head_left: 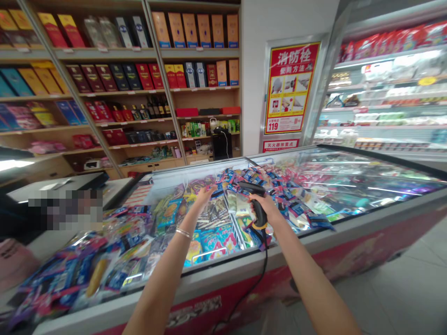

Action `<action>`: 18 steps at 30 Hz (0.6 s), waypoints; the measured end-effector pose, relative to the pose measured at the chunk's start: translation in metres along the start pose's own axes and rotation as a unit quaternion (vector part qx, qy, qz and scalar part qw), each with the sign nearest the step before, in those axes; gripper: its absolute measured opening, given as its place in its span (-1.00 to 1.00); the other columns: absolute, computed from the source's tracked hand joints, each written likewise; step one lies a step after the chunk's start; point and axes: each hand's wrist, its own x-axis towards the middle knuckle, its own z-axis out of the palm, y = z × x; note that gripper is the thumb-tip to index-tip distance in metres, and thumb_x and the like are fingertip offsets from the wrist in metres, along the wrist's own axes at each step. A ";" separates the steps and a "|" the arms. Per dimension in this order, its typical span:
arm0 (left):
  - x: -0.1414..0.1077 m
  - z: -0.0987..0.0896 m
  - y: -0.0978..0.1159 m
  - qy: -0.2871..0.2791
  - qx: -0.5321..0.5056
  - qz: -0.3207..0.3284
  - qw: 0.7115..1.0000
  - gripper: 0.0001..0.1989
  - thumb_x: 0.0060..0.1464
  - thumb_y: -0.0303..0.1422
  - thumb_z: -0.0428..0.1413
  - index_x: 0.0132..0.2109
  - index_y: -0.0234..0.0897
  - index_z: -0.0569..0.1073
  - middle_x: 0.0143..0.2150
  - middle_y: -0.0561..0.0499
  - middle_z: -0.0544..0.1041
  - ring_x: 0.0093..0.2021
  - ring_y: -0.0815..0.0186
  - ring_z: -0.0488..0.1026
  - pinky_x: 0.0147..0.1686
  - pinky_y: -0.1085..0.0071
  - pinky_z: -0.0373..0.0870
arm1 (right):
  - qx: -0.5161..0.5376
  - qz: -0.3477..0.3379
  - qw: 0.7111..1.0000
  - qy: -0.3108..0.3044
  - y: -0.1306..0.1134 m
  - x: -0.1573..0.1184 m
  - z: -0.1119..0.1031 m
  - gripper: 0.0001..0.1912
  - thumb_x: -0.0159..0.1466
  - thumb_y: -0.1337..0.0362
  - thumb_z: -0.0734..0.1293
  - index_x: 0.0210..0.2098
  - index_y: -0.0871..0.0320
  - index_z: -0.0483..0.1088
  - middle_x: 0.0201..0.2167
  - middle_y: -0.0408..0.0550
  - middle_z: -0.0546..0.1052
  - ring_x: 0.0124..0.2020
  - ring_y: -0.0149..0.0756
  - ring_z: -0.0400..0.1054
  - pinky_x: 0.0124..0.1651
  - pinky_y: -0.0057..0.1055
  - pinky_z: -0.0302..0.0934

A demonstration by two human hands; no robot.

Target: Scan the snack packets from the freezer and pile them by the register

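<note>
Perhaps for easy aiming, the right hand (268, 206) clasped a black, yellow-trimmed, pistol-shaped scanner (259, 215); I couldn't tell whether the left hand (205, 194) held a blue plastic packet (219, 189).

Boxes (189, 30) on wooden shelves (202, 99), red-and-yellow poster (289, 88) on pale wall (253, 79).

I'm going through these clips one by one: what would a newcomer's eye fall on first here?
Probably the bright packets crowding the long freezer across the middle. Next, the corded black scanner gripped in the right hand, near the centre. Then the red-and-yellow poster, upper right, behind the freezer.
</note>
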 end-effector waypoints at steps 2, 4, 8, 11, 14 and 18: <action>-0.013 -0.024 -0.009 0.033 -0.016 0.004 0.999 -0.60 -0.07 -0.09 0.22 -0.21 -0.34 0.57 -0.24 -0.10 0.61 -0.12 0.13 0.51 -0.10 0.31 0.39 | -0.007 -0.003 1.000 -0.027 0.006 -0.007 0.021 -0.91 0.01 0.35 0.42 -0.55 0.21 0.42 -0.66 -0.07 0.48 -0.71 -0.42 0.29 -0.66 -0.51 0.21; -0.024 -0.041 -0.018 0.048 -0.065 -0.004 0.997 -0.61 -0.10 -0.10 0.24 -0.21 -0.33 0.55 -0.22 -0.10 0.61 -0.09 0.14 0.51 -0.09 0.30 0.41 | -0.013 0.000 0.999 -0.053 0.013 -0.013 0.041 -0.91 0.00 0.36 0.42 -0.55 0.20 0.42 -0.65 -0.08 0.49 -0.70 -0.42 0.30 -0.65 -0.51 0.21; -0.037 -0.051 -0.034 0.033 -0.261 -0.074 0.962 -0.57 -0.19 -0.14 0.32 -0.20 -0.32 0.49 -0.23 -0.08 0.58 -0.16 0.22 0.52 -0.14 0.24 0.49 | -0.037 0.015 0.996 -0.078 0.030 -0.022 0.073 -0.91 -0.01 0.35 0.42 -0.57 0.20 0.42 -0.66 -0.10 0.48 -0.70 -0.45 0.29 -0.63 -0.52 0.21; -0.038 -0.047 -0.043 0.049 -0.317 -0.069 0.945 -0.51 -0.38 -0.27 0.40 -0.24 -0.33 0.45 -0.30 -0.03 0.57 -0.25 0.26 0.53 -0.16 0.21 0.51 | -0.053 0.026 0.994 -0.097 0.037 -0.028 0.087 -0.90 0.00 0.33 0.40 -0.60 0.21 0.42 -0.67 -0.10 0.47 -0.71 -0.45 0.28 -0.63 -0.52 0.20; -0.035 -0.043 -0.050 0.083 -0.249 -0.035 0.964 -0.49 -0.42 -0.27 0.39 -0.25 -0.35 0.46 -0.40 0.02 0.55 -0.32 0.25 0.53 -0.22 0.24 0.51 | -0.089 0.020 0.990 -0.103 0.038 -0.033 0.094 -0.90 0.01 0.34 0.38 -0.61 0.21 0.44 -0.69 -0.09 0.47 -0.72 -0.43 0.28 -0.64 -0.50 0.20; -0.030 -0.046 -0.058 0.107 -0.065 -0.001 0.992 -0.60 -0.28 -0.23 0.31 -0.25 -0.34 0.49 -0.44 0.05 0.54 -0.30 0.22 0.54 -0.27 0.34 0.47 | -0.137 -0.001 0.984 -0.114 0.041 -0.032 0.097 -0.88 0.04 0.32 0.39 -0.60 0.20 0.45 -0.71 -0.07 0.47 -0.73 -0.39 0.28 -0.65 -0.48 0.20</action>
